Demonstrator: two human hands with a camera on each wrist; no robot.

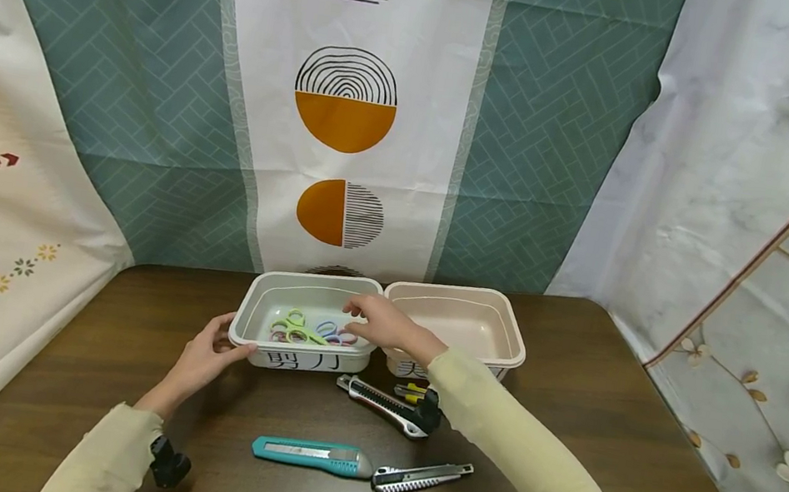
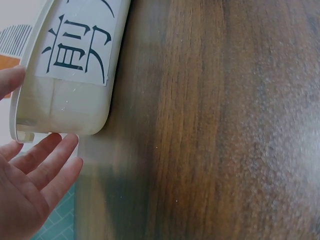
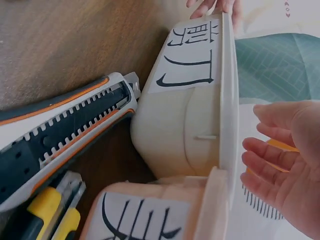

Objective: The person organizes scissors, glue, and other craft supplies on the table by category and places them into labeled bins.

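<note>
A pale plastic bin (image 1: 255,355) with a black-lettered label stands at the back of the table. In it lie several small scissors (image 1: 299,330) with green, blue and pink handles. My left hand (image 1: 203,358) holds the bin's near left corner, thumb on the front rim and fingers against the end wall, as the left wrist view (image 2: 35,185) also has it. Over the bin's right end hovers my right hand (image 1: 383,324), fingers loosely bent, with nothing seen in them. In the right wrist view that hand (image 3: 287,160) is apart from the rim.
Against the first bin's right side stands a beige bin (image 1: 478,321). In front lie an orange-trimmed utility knife (image 1: 380,402), a yellow one (image 1: 412,390) partly behind the right sleeve, a teal one (image 1: 308,454) and a white-and-black one (image 1: 422,479). Patterned curtains (image 1: 160,79) hang behind the table.
</note>
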